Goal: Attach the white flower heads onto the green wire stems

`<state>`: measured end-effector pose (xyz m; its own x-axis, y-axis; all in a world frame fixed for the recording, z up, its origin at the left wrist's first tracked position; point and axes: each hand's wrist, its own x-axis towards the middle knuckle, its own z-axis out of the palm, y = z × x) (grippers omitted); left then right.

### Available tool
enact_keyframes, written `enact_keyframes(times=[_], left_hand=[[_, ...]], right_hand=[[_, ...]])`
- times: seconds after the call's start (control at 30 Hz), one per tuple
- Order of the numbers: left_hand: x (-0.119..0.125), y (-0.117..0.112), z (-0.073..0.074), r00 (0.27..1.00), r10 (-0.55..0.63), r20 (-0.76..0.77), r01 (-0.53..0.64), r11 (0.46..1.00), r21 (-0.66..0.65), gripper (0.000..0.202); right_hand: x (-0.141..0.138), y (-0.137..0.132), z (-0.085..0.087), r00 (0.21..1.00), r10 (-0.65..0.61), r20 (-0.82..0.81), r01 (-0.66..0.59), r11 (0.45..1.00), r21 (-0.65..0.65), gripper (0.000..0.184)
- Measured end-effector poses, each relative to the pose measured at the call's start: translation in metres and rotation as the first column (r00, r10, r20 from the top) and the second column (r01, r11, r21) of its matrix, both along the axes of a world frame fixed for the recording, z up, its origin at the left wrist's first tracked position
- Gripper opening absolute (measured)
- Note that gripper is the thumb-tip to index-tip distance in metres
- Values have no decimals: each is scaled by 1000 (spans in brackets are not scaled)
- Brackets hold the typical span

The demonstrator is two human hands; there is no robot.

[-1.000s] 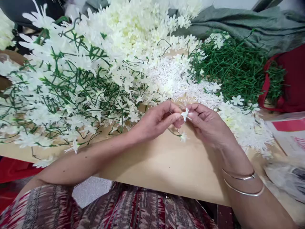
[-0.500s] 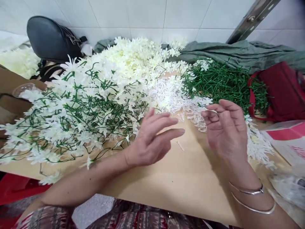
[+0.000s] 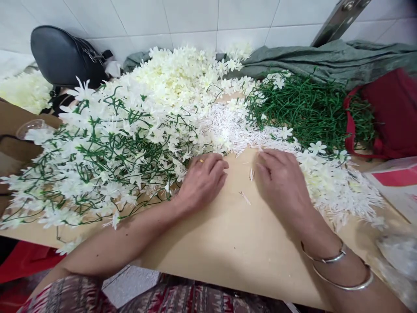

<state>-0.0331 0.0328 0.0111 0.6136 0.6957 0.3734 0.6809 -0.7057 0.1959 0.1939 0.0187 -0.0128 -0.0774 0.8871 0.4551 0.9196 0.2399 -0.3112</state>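
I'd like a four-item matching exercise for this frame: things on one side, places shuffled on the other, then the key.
Things:
1. left hand
2. green stems
3. black bag
4. silver bangles

Places:
A. heaped next to the dark red bag
B. on the right forearm
C. beside the stemmed white flowers
D. at the upper left, in front of the tiled wall

Pairs: 1-C, 2-A, 3-D, 4-B

Beyond the left hand [image 3: 203, 180] and the right hand [image 3: 283, 187], a white tiled wall [image 3: 192, 17] is rising. Past the right hand, a metal post [image 3: 340, 22] is slanting. A pale-brown tabletop [image 3: 234, 243] is spreading beneath both hands, and speckled grey floor [image 3: 132, 282] is showing below the left hand.
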Motion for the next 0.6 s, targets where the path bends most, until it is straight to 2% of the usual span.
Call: enact_keyframes(times=[0.1, 0.2, 0.27, 0.33, 0.43, 0.5, 0.6], left_hand=[[-2, 5, -5, 994, 109, -19, -110, 994, -21, 15], [-2, 7, -11, 992, 121, -39, -120, 993, 7, 14], [0, 7, -13, 999, 20, -45, -20, 1000, 17, 17], [1, 5, -11, 985, -164, -58, 165, 986, 11, 20], [2, 1, -5, 901, -427, -72, 430, 902, 28, 24], [0, -1, -1, 869, -493, -29, 494, 866, 72, 28], [-1, -2, 1, 880, -454, 138, 437, 888, 141, 30]], right_hand=[[15, -3, 6, 994, -94, -50, 95, 995, 20, 23], [17, -6, 10, 991, -111, -81, 117, 990, 79, 22], [13, -8, 12, 988, -90, -126, 104, 989, 109, 18], [8, -8, 15, 979, -61, -196, 88, 988, 129, 14], [3, -9, 21, 952, -24, -306, 77, 984, 161, 14], [1, -9, 25, 931, -16, -366, 83, 982, 169, 16], [1, -9, 29, 898, -26, -438, 100, 984, 147, 15]])
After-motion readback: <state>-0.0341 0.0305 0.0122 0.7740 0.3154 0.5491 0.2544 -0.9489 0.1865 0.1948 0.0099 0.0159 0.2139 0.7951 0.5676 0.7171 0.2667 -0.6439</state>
